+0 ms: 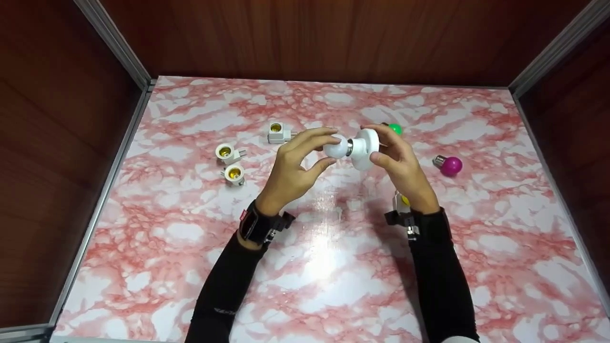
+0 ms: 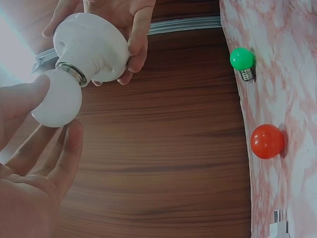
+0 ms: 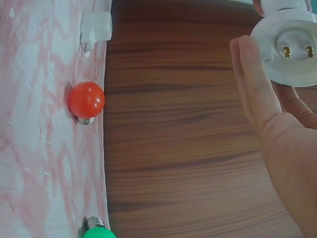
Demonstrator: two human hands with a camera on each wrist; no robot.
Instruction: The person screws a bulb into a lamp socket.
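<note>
Above the middle of the table, my left hand (image 1: 298, 164) pinches a white light bulb (image 1: 336, 147) between thumb and fingers. My right hand (image 1: 402, 164) grips the round base of a white lamp holder (image 1: 366, 148) by its rim. The bulb's metal screw end points into the holder's socket, and a strip of the metal still shows between them. Seen from the left wrist, the bulb (image 2: 58, 99) meets the holder (image 2: 91, 47) at its neck. From the right wrist, the underside of the holder (image 3: 282, 67) shows two brass contacts.
Left on the marbled table (image 1: 181, 267) lie several white plug-in sockets (image 1: 234, 174). To the right are a magenta bulb (image 1: 451, 166) and a green bulb (image 1: 395, 129). A white piece with yellow (image 1: 399, 202) is partly hidden by the right wrist. A red bulb (image 2: 267, 142) appears in the wrist views.
</note>
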